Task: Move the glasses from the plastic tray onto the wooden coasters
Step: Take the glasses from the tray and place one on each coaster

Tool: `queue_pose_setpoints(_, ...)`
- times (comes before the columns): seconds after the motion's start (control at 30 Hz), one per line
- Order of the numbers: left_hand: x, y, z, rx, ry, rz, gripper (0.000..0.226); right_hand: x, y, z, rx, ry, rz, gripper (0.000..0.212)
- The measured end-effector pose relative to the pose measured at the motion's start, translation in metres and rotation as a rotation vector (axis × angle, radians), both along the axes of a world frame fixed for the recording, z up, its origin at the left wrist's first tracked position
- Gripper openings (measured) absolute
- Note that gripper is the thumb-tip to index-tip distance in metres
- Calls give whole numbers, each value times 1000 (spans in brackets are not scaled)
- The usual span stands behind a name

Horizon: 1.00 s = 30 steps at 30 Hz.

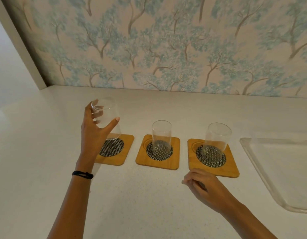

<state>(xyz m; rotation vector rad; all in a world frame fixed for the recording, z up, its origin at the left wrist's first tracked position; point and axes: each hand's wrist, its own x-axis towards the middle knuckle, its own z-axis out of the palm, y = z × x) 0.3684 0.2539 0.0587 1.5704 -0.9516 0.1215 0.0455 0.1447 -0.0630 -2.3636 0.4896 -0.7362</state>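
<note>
Glasses are showing in three places along a row of wooden coasters on the pale counter (149,204), and nearest the camera the right hand (199,184) is hovering just above the counter in front of the right coaster (213,158), its fingers loosely curled and holding nothing. A clear plastic tray (263,171) is lying at the right edge of the view, with no glass visible in the part that shows. The left forearm, wearing a dark wristband (82,174), is reaching forward across the left coaster (114,150), partly covering its near left corner. The left hand (95,128) is gripping the left glass (106,118) around its side, thumb in front and fingers showing through the far wall; the glass is tilting, its rim leaning away to the left and its base hanging at the far edge of the left coaster, whether touching or just clear I cannot tell. The middle glass (161,138) is standing upright on the woven black disc of the middle coaster (157,152). The right glass (216,140) is standing likewise on the right coaster's disc. Behind everything, wallpaper (166,44) with blue-green trees is covering the wall.
</note>
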Motion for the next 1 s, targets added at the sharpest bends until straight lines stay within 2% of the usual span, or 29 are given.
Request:
queue_pose_setpoints(0.1,14,4,-9,6,20,25,76,0,0,1,6,-3,-8,19)
queue_pose_setpoints(0.2,23,9,-25,24,43,53,77,-1,1,3,34,-12,1,12)
queue_pose_setpoints(0.4,29,8,-49,55,100,99,78,2,1,5,35,-51,3,13)
queue_pose_setpoints(1.0,16,-9,-76,125,141,28,80,0,-1,2,36,-2,-47,17)
